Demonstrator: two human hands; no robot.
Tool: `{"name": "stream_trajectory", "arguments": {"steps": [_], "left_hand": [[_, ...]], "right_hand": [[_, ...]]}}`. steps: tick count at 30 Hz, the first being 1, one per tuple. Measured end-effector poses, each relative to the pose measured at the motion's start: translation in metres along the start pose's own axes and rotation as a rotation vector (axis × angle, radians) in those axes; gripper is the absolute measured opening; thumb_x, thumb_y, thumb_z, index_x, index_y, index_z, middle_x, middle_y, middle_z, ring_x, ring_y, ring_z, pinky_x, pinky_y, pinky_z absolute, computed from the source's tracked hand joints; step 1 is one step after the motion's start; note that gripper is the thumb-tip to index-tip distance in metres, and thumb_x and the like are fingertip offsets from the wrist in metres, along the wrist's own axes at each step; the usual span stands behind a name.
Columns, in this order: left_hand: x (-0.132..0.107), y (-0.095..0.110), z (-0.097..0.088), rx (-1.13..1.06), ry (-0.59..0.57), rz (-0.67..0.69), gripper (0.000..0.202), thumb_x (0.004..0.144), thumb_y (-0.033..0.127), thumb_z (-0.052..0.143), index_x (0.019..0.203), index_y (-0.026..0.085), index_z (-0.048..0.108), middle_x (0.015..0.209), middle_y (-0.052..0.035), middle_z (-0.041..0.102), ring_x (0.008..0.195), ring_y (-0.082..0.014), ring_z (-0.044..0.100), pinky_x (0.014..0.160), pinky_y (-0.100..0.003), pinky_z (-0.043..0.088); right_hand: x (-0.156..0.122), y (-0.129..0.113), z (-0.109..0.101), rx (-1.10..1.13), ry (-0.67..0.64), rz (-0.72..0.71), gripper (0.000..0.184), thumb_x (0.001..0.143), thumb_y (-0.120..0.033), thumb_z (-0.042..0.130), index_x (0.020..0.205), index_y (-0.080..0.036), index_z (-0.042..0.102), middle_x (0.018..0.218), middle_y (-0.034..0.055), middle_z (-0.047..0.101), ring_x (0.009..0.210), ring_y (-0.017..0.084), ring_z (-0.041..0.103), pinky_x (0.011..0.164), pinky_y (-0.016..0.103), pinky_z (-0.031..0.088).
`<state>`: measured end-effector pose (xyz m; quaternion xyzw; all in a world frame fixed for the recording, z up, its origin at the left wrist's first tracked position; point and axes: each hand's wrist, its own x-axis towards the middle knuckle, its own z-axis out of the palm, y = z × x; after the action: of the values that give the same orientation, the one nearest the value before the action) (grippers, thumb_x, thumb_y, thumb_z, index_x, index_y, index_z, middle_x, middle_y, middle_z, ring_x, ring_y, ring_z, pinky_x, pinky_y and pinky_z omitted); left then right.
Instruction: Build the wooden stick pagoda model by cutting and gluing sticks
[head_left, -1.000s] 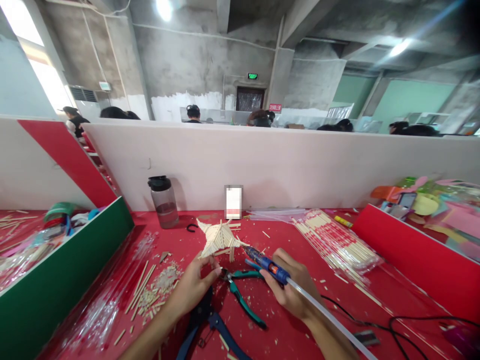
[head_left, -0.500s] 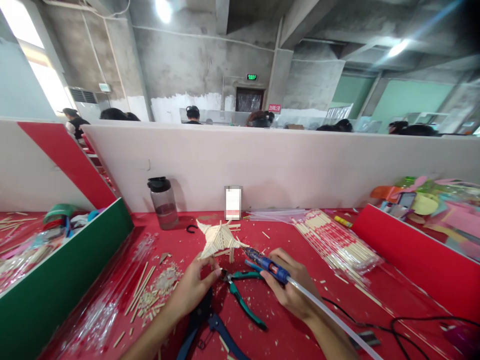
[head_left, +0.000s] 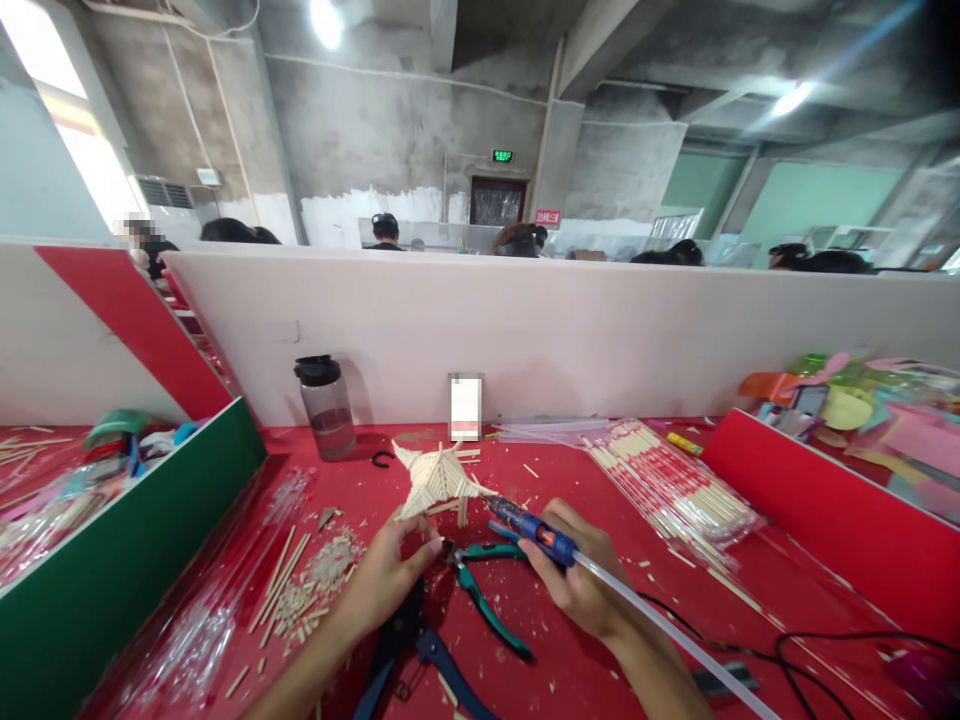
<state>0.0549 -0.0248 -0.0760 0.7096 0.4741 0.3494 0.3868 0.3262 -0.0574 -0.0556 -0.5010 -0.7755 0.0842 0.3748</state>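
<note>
The model [head_left: 439, 477] lies just beyond the left hand [head_left: 394, 565], finger grip unclear. The right hand [head_left: 581, 565] clasps the gun [head_left: 544, 537], slanting forward-left toward it.

Left hand [head_left: 386, 570] with bent fingers [head_left: 394, 530], thumb [head_left: 421, 559] extended toward the right hand [head_left: 576, 580], which is curled in a grip, bare forearms [head_left: 319, 645] behind both

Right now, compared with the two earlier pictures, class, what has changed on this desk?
The clear glue stick's rear end swung slightly right. Grips look unchanged: the right hand holds the glue gun, the left hand stays at the stick model; green-handled pliers unmoved.
</note>
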Motion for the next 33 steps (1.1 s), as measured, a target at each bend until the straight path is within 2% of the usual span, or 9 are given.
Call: {"name": "stream_trajectory", "arguments": {"steps": [4,12,22,33], "left_hand": [[0.0,-0.002,0.0,0.005,0.005,-0.001,0.032,0.09,0.047,0.058,0.082,0.017,0.064,0.085,-0.0052,0.069,0.088,-0.0253,0.063,0.083,-0.032,0.045],[-0.001,0.001,0.0,0.008,0.019,-0.004,0.034,0.09,0.05,0.058,0.083,0.017,0.065,0.086,-0.0058,0.069,0.089,-0.026,0.063,0.084,-0.033,0.046],[0.0,0.002,0.001,0.002,0.005,-0.008,0.036,0.09,0.052,0.058,0.083,0.017,0.066,0.086,-0.0063,0.07,0.09,-0.0262,0.064,0.084,-0.033,0.047],[0.0,0.001,0.001,-0.016,0.004,-0.004,0.036,0.09,0.051,0.058,0.081,0.016,0.063,0.082,-0.0051,0.068,0.085,-0.0245,0.063,0.08,-0.031,0.046]], "right_hand": [[0.0,0.0,-0.001,-0.007,-0.018,-0.008,0.029,0.097,-0.04,0.051,0.074,-0.023,0.047,0.077,0.0011,0.05,0.062,0.016,0.053,0.056,0.026,0.037],[0.0,-0.003,-0.001,-0.03,0.035,0.001,0.026,0.097,-0.038,0.052,0.076,-0.023,0.048,0.077,0.0014,0.051,0.063,0.016,0.053,0.057,0.026,0.039],[0.002,-0.005,-0.006,-0.098,0.012,0.001,0.028,0.096,-0.04,0.052,0.075,-0.023,0.049,0.077,0.002,0.054,0.062,0.016,0.056,0.057,0.026,0.041],[0.004,-0.012,-0.012,0.045,-0.049,-0.05,0.019,0.096,-0.037,0.053,0.084,-0.022,0.056,0.084,0.0038,0.058,0.071,0.018,0.059,0.063,0.026,0.045]]}}
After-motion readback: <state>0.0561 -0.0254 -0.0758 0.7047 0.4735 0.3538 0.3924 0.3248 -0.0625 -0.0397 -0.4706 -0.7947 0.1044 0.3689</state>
